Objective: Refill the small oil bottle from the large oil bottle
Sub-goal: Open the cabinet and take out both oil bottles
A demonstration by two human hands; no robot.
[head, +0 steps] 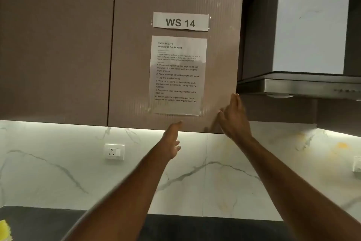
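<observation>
Neither oil bottle is in view. Both arms reach up toward a brown wall cabinet door. My left hand is just under the door's bottom edge, fingers apart, one fingertip touching the underside. My right hand lies flat against the door's lower right corner, fingers stretched upward along its right edge. Neither hand holds anything. A taped task sheet and a "WS 14" label are stuck on the door.
A second cabinet door is to the left. A steel range hood hangs at the right. Below, a white marbled backsplash carries a wall socket. A dark countertop runs along the bottom, with something yellow at its left edge.
</observation>
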